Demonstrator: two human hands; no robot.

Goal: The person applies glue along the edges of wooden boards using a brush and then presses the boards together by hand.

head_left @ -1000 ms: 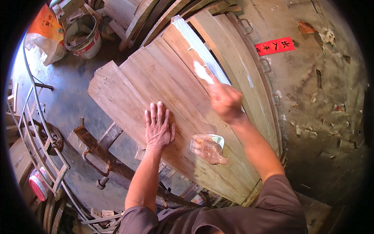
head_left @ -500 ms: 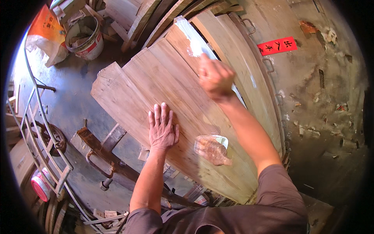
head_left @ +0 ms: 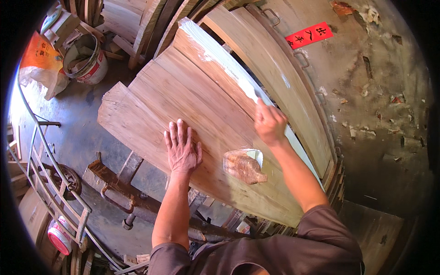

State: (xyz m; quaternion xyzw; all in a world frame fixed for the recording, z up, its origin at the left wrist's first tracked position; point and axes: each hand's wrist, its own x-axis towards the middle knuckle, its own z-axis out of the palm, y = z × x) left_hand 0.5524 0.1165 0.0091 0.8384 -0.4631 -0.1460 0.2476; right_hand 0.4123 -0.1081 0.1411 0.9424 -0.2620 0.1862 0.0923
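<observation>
My left hand (head_left: pixel 184 153) lies flat with fingers spread on a wide panel of joined wooden boards (head_left: pixel 151 98). My right hand (head_left: pixel 271 121) is closed around a small flat spreader (head_left: pixel 256 93), mostly hidden in the fist, its tip at the panel's right edge. A band of wet white glue (head_left: pixel 220 59) runs along that edge, thick at the far end and smoother near my hand. On the panel between my forearms rests a brown, tapered scoop-like container (head_left: pixel 244 167) with something whitish inside.
Curved boards (head_left: pixel 270 59) stand along the panel's right side. A rusty metal clamp bar (head_left: pixel 137 190) passes under it at left. Beyond are a dirty white bucket (head_left: pixel 87 59), an orange bag (head_left: pixel 39 57), a metal frame (head_left: pixel 50 160), and a red paper strip (head_left: pixel 310 35) on the right.
My right hand has drawn the spreader nearer along the edge, leaving white behind it. The left hand stays flat on the panel. The whole view has shifted slightly.
</observation>
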